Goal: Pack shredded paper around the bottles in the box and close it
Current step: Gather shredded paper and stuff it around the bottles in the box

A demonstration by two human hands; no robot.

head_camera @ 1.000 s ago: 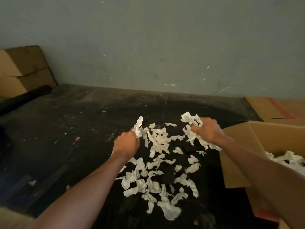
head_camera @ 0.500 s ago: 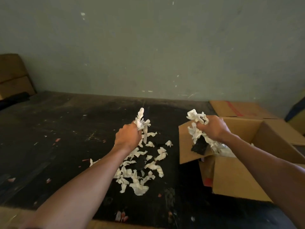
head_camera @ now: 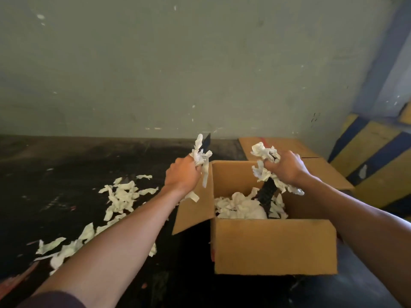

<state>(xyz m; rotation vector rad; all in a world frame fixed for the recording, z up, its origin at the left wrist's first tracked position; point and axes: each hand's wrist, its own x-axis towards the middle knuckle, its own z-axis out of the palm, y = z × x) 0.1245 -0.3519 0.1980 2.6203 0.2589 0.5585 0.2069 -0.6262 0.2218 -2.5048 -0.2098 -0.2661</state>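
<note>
An open cardboard box (head_camera: 274, 245) stands on the dark floor, its flaps spread. White shredded paper (head_camera: 240, 206) fills the inside, and a dark object (head_camera: 265, 193) sticks up through it; no bottle is plainly visible. My left hand (head_camera: 183, 175) grips a fistful of shredded paper (head_camera: 200, 155) just left of the box's left flap. My right hand (head_camera: 287, 167) grips another bunch of shredded paper (head_camera: 263, 162) above the box's opening. More loose shredded paper (head_camera: 121, 196) lies scattered on the floor to the left.
A grey-green wall (head_camera: 200, 63) rises behind. Flattened cardboard (head_camera: 289, 147) lies behind the box. A yellow and blue striped barrier (head_camera: 375, 156) stands at the right.
Both hands have carried their fistfuls of paper rightward from the floor pile; the right hand is now over the box, the left beside its flap. The view has swung right.
</note>
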